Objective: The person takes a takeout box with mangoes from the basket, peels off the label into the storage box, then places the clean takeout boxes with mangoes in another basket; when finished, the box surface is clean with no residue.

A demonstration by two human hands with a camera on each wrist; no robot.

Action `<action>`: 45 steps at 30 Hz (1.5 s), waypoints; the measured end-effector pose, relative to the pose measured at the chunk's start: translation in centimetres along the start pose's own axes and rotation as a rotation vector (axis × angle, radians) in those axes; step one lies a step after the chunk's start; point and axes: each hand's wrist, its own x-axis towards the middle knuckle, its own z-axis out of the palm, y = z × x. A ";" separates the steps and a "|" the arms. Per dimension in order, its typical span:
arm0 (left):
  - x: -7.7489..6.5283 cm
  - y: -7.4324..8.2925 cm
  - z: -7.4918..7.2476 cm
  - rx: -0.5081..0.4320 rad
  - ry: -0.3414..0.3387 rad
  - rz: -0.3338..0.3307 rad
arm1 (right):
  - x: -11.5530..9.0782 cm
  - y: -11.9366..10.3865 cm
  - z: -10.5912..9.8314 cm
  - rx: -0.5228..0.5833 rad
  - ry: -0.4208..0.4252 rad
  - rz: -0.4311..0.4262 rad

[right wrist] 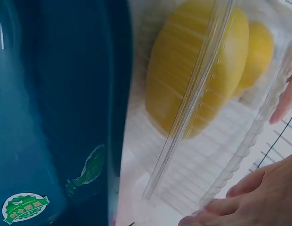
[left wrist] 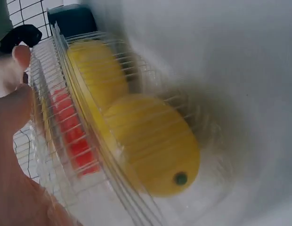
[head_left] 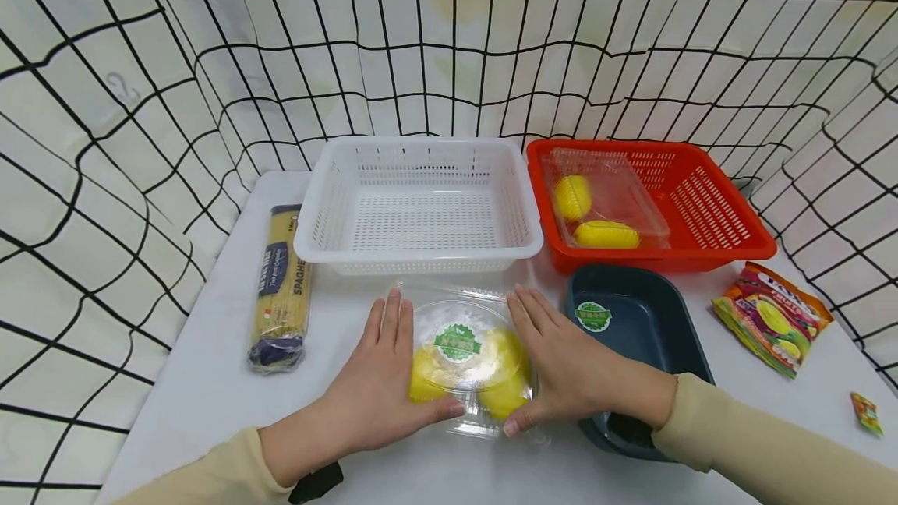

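In the head view a clear plastic clamshell box [head_left: 449, 310] with a green sticker on its lid lies at the table's near middle. Yellow lemon-like fruits [head_left: 507, 372] show through it, and the left wrist view shows one fruit [left wrist: 155, 146] with a green spot at its end. My left hand [head_left: 386, 365] rests along the box's left side, fingers straight and pointing away, thumb over the near edge. On the opposite side lies my right hand [head_left: 568, 365], its fingers extended over the lid's right edge and its thumb at the near corner.
Behind stand a white basket [head_left: 421, 256] and a red basket [head_left: 659, 259] holding another clear box [head_left: 638, 193] with yellow fruits. A dark blue tub [head_left: 645, 318] sits under my right forearm. Spaghetti [head_left: 284, 287] lies left; a candy bag [head_left: 772, 318] and small wrapped candy [head_left: 867, 413] lie right.
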 end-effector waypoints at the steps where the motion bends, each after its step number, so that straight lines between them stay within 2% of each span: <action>1: 0.0 0.0 -0.1 0.005 -0.005 0.000 | 0.2 0.1 -0.1 0.004 -0.008 0.001; 4: 0.1 -0.4 -0.8 0.032 -0.025 0.023 | 0.6 0.4 -0.4 0.030 -0.046 0.007; 9: 0.9 -2.1 -2.2 0.091 -0.069 0.108 | 1.3 1.0 -1.1 0.054 -0.114 0.010; 13: 1.5 -2.9 -2.5 0.123 -0.107 0.151 | 1.5 1.3 -1.2 0.046 -0.123 -0.021; 22: 1.8 -3.0 -2.5 0.125 -0.135 0.157 | 1.3 1.8 -1.3 0.040 -0.077 -0.069; 30: 1.8 -2.8 -2.8 0.124 -0.154 0.138 | 2.5 1.0 -2.4 0.066 0.035 -0.193; 35: 1.8 -2.7 -2.9 0.128 -0.160 0.135 | 3.6 -0.1 -2.8 0.047 0.013 -0.278; 45: 1.8 -2.6 -3.1 0.126 -0.166 0.136 | 5.1 -1.6 -2.9 0.013 -0.047 -0.332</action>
